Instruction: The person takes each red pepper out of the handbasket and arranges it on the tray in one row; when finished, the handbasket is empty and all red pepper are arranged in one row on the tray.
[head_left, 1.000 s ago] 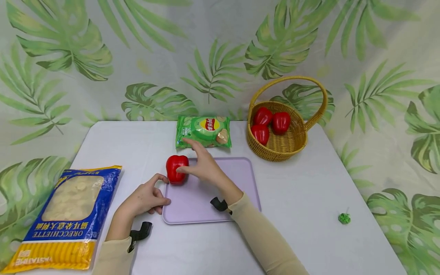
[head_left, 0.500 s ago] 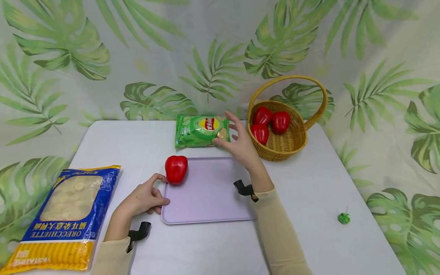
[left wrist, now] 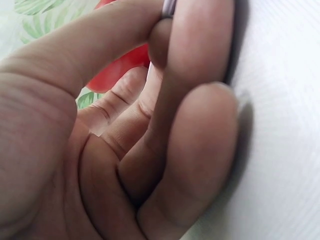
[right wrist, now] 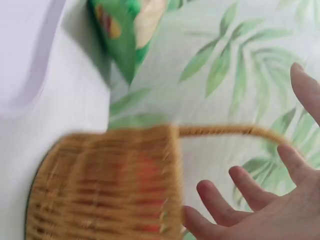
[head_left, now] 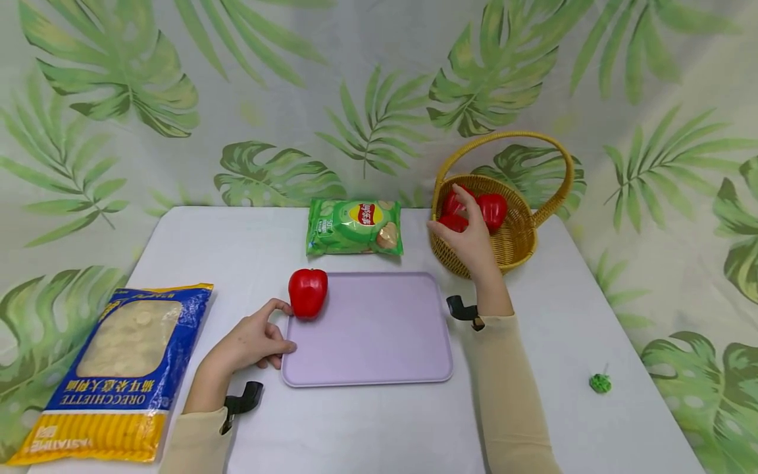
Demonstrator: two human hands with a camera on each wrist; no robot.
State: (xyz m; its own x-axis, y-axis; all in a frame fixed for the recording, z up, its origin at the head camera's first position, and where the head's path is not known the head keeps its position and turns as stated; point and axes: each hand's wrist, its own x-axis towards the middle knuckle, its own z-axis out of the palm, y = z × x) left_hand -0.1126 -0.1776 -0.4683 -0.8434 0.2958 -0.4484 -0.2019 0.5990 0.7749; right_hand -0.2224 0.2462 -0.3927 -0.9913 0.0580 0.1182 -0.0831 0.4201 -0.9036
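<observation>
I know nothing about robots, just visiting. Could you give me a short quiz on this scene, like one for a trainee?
1. Which hand, left or right, is at the edge of the purple tray?
2. True or false: the green snack bag lies off the tray, beyond its far edge as the person sees it.
3. Where is the red pepper?
a) Near right corner of the tray
b) Far left corner of the tray
c) Middle of the tray

Key: 1. Left hand. 2. True. 3. b.

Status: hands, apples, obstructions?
Left hand grips lavender tray. Right hand empty at wicker basket. One red apple on tray, three apples inside basket. Basket handle could obstruct.
</observation>
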